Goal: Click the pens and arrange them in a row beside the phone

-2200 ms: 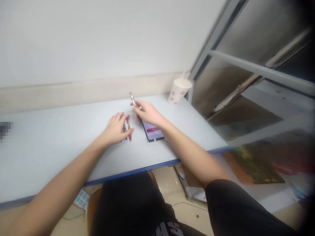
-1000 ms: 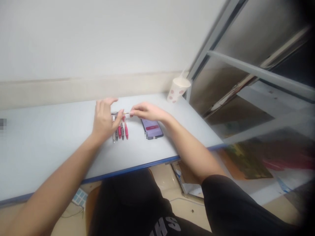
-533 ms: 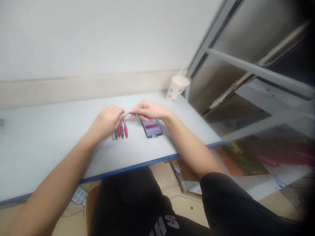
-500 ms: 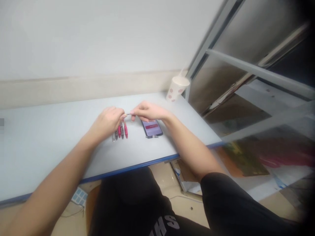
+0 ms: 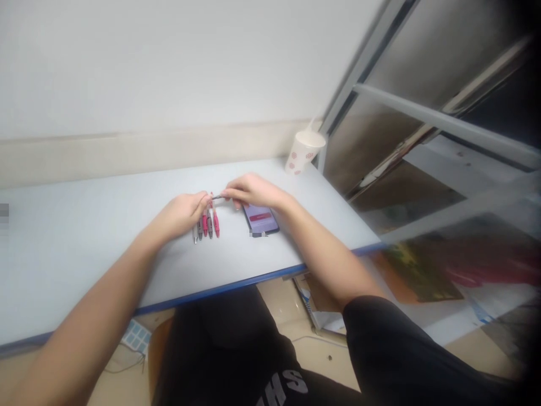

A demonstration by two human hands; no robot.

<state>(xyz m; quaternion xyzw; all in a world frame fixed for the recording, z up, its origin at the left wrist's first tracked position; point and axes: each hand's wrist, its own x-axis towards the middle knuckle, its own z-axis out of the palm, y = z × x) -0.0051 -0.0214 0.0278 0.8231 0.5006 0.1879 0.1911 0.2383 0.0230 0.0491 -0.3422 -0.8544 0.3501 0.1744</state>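
Table (image 5: 236, 256): pale, blue-edged.
Right hand (image 5: 252, 190): narrow pinch on dark pen (image 5: 217, 197).
Left hand (image 5: 185, 211): seemingly pinching its other end.
Pens (image 5: 205, 225): five already side by side.
Dark pen: between hands, the one not lying down, I judge.

Short black sleeve (image 5: 393, 338), black clothing (image 5: 220, 338) (grey lettering (image 5: 296, 382)).

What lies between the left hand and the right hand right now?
In the head view, a slim dark pen-like item spans the gap, running from the left hand to the right hand. Whether it is a whole pen is hard to tell.
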